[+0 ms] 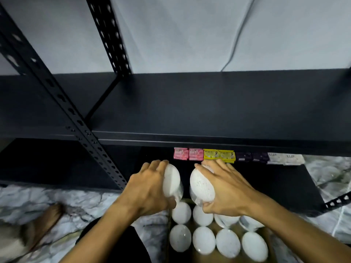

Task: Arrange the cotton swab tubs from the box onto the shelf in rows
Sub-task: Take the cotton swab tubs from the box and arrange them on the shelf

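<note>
I note the box (212, 230) is cut off by the bottom edge, walls mostly hidden by tubs (204, 240). Purple soap packets (250, 156) too dark to read. Lower-left brown object (47, 221) blurred.

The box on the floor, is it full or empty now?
Partly full: eight tubs stand in the box, and both hands hold one.

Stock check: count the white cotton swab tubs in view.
10 round white cotton swab tubs: one in the left hand at, one in the right hand at, eight in the cardboard box. Arms may hide others.
</note>
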